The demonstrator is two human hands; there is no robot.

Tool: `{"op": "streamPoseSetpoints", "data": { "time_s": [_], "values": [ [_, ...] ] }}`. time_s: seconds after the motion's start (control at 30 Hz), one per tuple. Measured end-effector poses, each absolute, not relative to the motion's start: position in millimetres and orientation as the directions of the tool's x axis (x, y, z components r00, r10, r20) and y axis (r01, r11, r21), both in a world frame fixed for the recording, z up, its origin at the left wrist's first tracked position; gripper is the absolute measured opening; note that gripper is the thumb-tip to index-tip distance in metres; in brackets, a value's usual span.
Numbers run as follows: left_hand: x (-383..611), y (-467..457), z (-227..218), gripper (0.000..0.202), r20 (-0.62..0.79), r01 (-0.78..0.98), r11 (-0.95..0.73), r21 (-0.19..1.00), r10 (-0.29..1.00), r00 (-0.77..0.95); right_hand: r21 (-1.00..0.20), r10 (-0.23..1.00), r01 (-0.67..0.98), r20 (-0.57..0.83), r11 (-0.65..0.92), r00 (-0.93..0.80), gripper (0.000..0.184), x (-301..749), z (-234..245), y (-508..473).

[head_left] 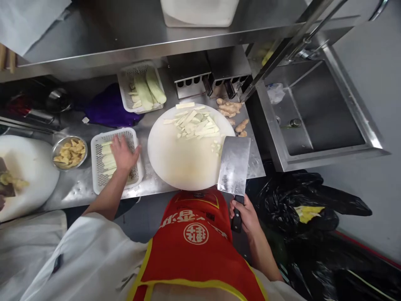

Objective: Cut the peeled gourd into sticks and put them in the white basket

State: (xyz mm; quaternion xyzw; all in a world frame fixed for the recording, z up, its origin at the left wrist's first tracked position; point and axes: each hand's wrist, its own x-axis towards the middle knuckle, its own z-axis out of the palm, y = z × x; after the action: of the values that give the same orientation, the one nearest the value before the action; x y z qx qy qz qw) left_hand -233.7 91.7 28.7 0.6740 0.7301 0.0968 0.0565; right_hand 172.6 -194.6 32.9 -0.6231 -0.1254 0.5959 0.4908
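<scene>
My left hand (123,154) reaches into a white perforated basket (97,175) and rests with fingers curled on pale vegetable strips (107,160) inside it. My right hand (246,215) grips the black handle of a broad cleaver (234,165), whose blade lies flat over the right edge of a round white cutting board (180,161). A heap of cut pale strips (196,124) sits at the far side of the board. I wear a red apron (194,238) with a white emblem.
A second white basket (124,90) at the back holds peeled pale vegetable halves. Ginger pieces (231,109) lie right of the board. A steel bowl (69,152) of yellowish slices and another white board (26,171) stand left. A sink (316,113) is right, black bags (300,200) below.
</scene>
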Motion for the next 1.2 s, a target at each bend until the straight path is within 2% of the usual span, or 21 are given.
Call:
{"op": "streamPoseSetpoints", "data": {
  "time_s": [0.07,0.17,0.23,0.37,0.43,0.57,0.7,0.8,0.97,1.2],
  "values": [
    [-183.4,119.3,48.9,0.09,0.079,0.966,-0.094,0.239,0.994,0.077,-0.77,0.731,-0.418,-0.617,-0.482,0.292,0.035,185.6,24.5,-188.4],
    [-101.1,173.1,70.9,0.088,0.046,0.894,-0.334,0.298,0.941,0.337,-0.767,0.736,-0.406,-0.62,-0.496,0.273,0.037,201.1,15.4,-171.7],
    [-52.8,209.8,78.1,0.088,-0.016,0.858,-0.401,0.321,0.904,0.428,-0.765,0.755,-0.398,-0.616,-0.506,0.225,0.037,208.5,12.4,-154.9],
    [7.9,253.1,81.3,0.087,-0.283,0.88,-0.369,0.298,0.847,0.451,-0.784,0.801,-0.4,-0.573,-0.475,0.171,0.031,217.8,12.4,-109.3],
    [19.7,251.8,81.8,0.089,-0.371,0.88,-0.388,0.274,0.801,0.469,-0.814,0.822,-0.357,-0.541,-0.458,0.179,0.025,219.9,14.2,-84.8],
    [24.6,222.3,84.5,0.099,-0.382,0.851,-0.464,0.245,0.761,0.525,-0.846,0.846,-0.213,-0.519,-0.489,0.123,0.015,212.2,19.4,-45.4],
    [28.5,203.4,83.9,0.105,-0.355,0.862,-0.443,0.245,0.787,0.505,-0.853,0.858,-0.12,-0.514,-0.508,0.018,0.014,183.4,24.5,-24.6],
    [30.7,203.1,80.7,0.108,-0.345,0.86,-0.432,0.27,0.79,0.506,-0.857,0.859,-0.102,-0.511,-0.504,0.046,0.015,156.3,27.8,-18.8],
    [27.0,202.3,78.6,0.094,-0.266,0.806,-0.504,0.312,0.768,0.583,-0.869,0.867,-0.211,-0.479,-0.447,0.135,0.018,117.3,31.3,-20.3],
    [35.7,196.0,87.7,0.092,-0.343,0.802,-0.569,0.18,0.728,0.593,-0.776,0.836,-0.541,-0.503,-0.325,0.22,0.031,59.7,24.9,-26.5]
  ]
}}
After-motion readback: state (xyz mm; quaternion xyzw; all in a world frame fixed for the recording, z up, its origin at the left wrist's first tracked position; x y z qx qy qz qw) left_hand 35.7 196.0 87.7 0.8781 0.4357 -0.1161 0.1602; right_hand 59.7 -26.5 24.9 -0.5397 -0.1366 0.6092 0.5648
